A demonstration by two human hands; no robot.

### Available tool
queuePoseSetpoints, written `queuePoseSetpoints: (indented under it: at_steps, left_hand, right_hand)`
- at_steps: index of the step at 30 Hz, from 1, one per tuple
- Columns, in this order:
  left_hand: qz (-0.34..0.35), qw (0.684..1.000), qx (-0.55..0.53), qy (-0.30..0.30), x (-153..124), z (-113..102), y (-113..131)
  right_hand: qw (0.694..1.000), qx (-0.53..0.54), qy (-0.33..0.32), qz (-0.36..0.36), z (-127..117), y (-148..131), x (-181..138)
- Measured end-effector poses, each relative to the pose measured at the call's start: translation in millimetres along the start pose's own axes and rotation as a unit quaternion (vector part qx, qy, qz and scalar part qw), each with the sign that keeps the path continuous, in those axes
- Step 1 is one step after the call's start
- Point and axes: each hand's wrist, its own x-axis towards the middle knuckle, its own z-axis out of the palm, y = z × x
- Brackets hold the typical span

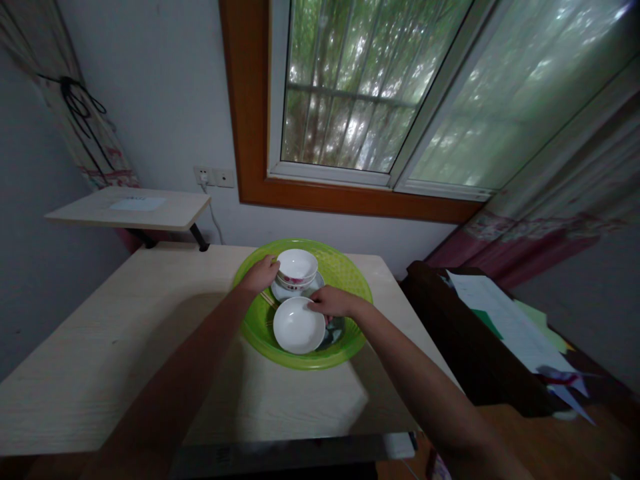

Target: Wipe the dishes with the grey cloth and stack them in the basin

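A green plastic basin (pixel 350 273) sits on the pale wooden table (pixel 125 333). Inside it a small white bowl with a red pattern (pixel 297 267) stands on a white plate (pixel 287 292), and a plain white bowl (pixel 299 325) lies nearer me. My left hand (pixel 260 275) rests against the patterned bowl's left side, fingers curled. My right hand (pixel 333 302) grips the right rim of the plain white bowl. Thin chopsticks (pixel 269 299) show beside the plate.
A small raised shelf (pixel 130 208) with a paper stands at the back left. A dark cabinet (pixel 465 347) with papers (pixel 505 317) is on the right. A window and curtains fill the far wall, with a wall socket (pixel 214 176) below.
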Motion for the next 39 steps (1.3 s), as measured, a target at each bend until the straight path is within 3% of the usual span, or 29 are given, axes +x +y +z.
queuePoseSetpoints:
  at_steps: [3, 6, 12, 19, 28, 34, 39]
  left_hand:
    - [-0.025, 1.000, -0.002, 0.014, 2.4, -1.9, 1.1]
    - [0.000, 0.999, 0.012, 0.045, 4.9, -5.6, 3.7]
    - [0.053, 0.993, -0.008, 0.101, 4.1, -13.5, 10.7]
    - [0.049, 0.986, -0.157, 0.028, -4.0, -15.9, 18.8]
    - [0.099, 0.967, -0.229, -0.058, -16.7, -14.1, 30.4]
    - [0.089, 0.972, -0.207, 0.070, 1.0, -6.2, 11.2]
    - [0.046, 0.971, -0.209, 0.106, 11.3, -4.2, -0.5]
  right_hand:
    - [1.000, 0.000, 0.000, -0.022, 1.6, 5.0, 2.1]
    - [0.999, 0.032, 0.008, -0.025, 1.2, 6.9, 2.1]
    - [0.982, 0.162, 0.098, -0.012, -3.9, 4.0, 0.0]
    - [0.951, 0.239, 0.196, 0.004, -13.8, 2.0, -3.7]
    - [0.916, 0.278, 0.288, -0.043, -18.5, 5.5, -1.3]
    - [0.883, 0.326, 0.334, -0.052, -31.7, 3.7, 6.1]
    - [0.890, 0.299, 0.344, 0.021, -49.4, -6.2, 21.9]
